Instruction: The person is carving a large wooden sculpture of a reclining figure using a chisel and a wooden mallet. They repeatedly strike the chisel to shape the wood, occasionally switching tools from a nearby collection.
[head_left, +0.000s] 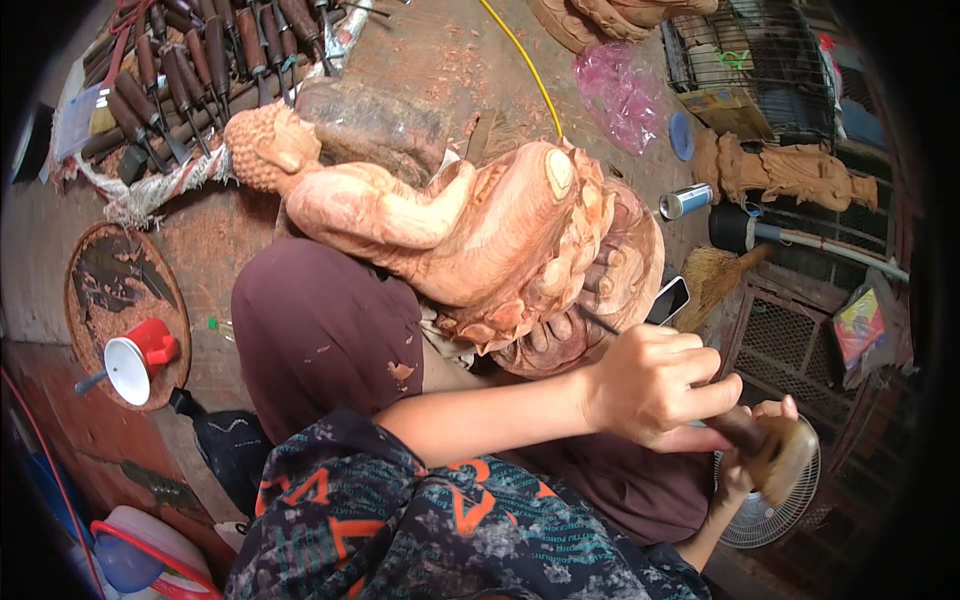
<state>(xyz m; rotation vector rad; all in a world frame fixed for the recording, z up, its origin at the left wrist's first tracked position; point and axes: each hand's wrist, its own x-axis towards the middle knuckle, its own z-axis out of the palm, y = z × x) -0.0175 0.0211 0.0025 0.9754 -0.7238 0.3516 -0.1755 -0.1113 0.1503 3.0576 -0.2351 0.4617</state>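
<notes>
A large carved wooden figure (450,225) lies on its side across my lap, head toward the upper left and round base toward the right. My left hand (650,385) grips a chisel (738,428) with a dark handle. The chisel's thin blade reaches up to the underside of the figure's base (590,300). Just below and to the right, my right hand (745,470) holds a round wooden mallet (790,460) close against the chisel handle's end. Most of my right hand is hidden behind the left hand and the mallet.
Several dark-handled chisels (190,60) lie on a cloth at the upper left. A red and white cup (140,360) sits on a round tray. A phone (668,300), spray can (685,200), broom (715,275), fan (770,515), wire cage (750,60) and smaller carving (790,170) stand at right.
</notes>
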